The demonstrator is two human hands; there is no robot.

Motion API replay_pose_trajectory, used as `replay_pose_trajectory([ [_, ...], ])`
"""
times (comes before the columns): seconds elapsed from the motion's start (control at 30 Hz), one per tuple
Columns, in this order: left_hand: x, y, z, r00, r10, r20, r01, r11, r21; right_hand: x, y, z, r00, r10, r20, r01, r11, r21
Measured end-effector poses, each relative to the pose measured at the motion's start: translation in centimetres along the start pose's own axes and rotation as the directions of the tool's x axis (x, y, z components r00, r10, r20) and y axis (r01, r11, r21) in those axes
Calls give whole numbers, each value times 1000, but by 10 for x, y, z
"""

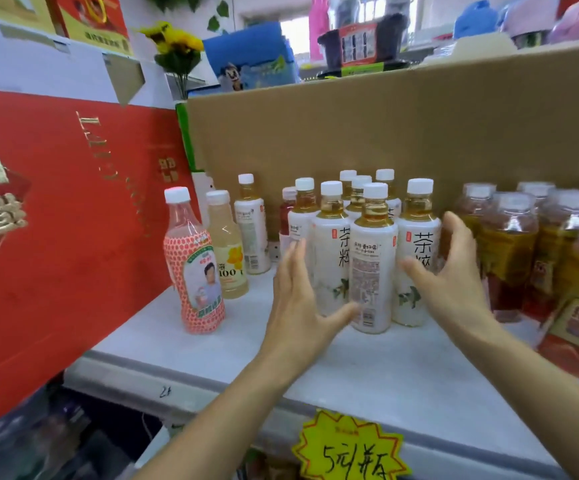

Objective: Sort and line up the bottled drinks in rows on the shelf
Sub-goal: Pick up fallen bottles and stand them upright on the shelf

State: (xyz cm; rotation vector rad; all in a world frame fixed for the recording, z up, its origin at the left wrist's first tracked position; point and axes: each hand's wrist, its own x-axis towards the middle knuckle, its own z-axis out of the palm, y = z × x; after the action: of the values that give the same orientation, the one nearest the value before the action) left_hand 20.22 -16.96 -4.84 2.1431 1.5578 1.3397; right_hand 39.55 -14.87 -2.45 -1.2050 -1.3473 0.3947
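1. I see both hands spread wide and holding nothing. The left hand (295, 296) and right hand (454, 271) flank the white tea bottles (372, 265), probably to press them into straight rows.
2. The cluster stands upright on the shelf (385, 382), between my palms. I cannot tell if they touch it.

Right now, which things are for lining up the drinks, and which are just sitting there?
For the job: white-labelled tea bottles with white caps; pink dotted plastic bottle; pale yellow juice bottle; shrink-wrapped amber tea bottles; white shelf; left hand; right hand.

Just lying about: big red gift box; brown cardboard sheet; yellow star-shaped price tag; yellow flowers.
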Motion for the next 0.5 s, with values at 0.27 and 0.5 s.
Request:
replay_pose_trajectory([
  [0.27, -1, -72, -85, 865, 27, -502, 40, 992, 122, -27, -69, 79, 874, -486, 14, 486, 874, 22],
  [0.5, 24, -122, -109, 906, -355, -229, 294, 919, -263, -7, -76, 192, 851, 35, 524, -58, 998, 28],
])
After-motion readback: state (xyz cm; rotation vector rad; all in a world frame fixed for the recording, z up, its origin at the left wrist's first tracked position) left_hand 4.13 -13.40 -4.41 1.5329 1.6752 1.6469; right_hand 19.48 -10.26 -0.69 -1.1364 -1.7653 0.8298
